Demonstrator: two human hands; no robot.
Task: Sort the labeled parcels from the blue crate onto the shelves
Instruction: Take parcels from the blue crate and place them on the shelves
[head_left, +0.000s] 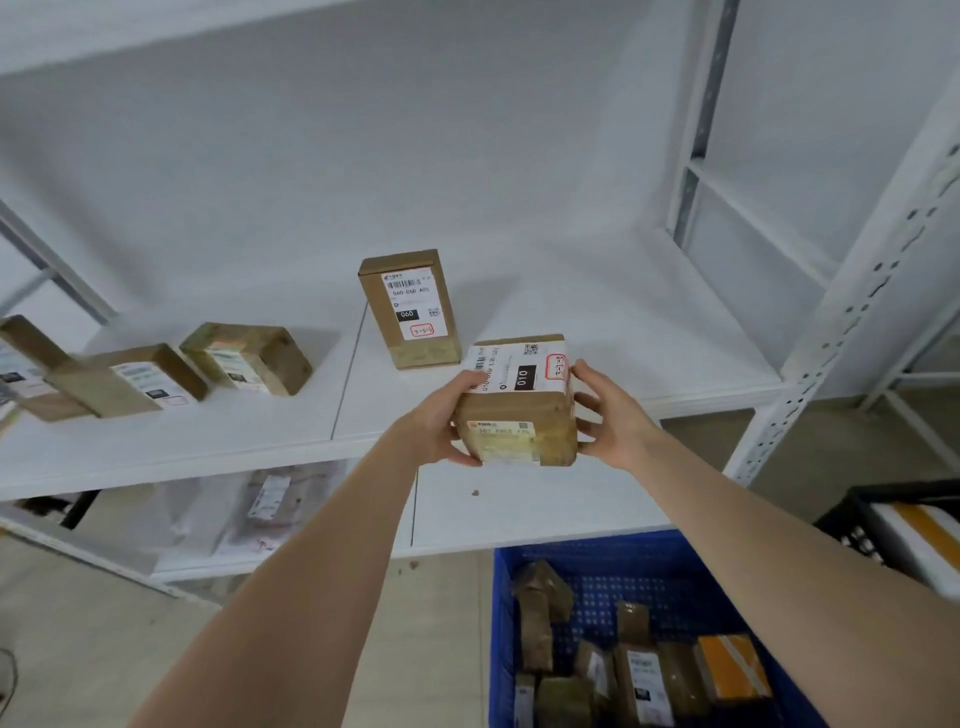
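A brown cardboard parcel (519, 410) with a white label marked 010 is at the front edge of the white middle shelf (649, 332). My left hand (441, 415) grips its left side. My right hand (608, 415) holds its right side with spread fingers. Whether the parcel rests on the shelf or hangs just above it, I cannot tell. Behind it stands an upright parcel labeled 060 (410, 312). The blue crate (613, 571) sits on the floor below right, with several brown parcels (639, 675) inside.
Three more parcels (244, 358) lie on the shelf's left half. A lower shelf (519, 514) carries a plastic-wrapped packet (265, 504) at the left. A perforated white upright (857, 312) stands at the right. A black crate (914, 519) sits at the far right.
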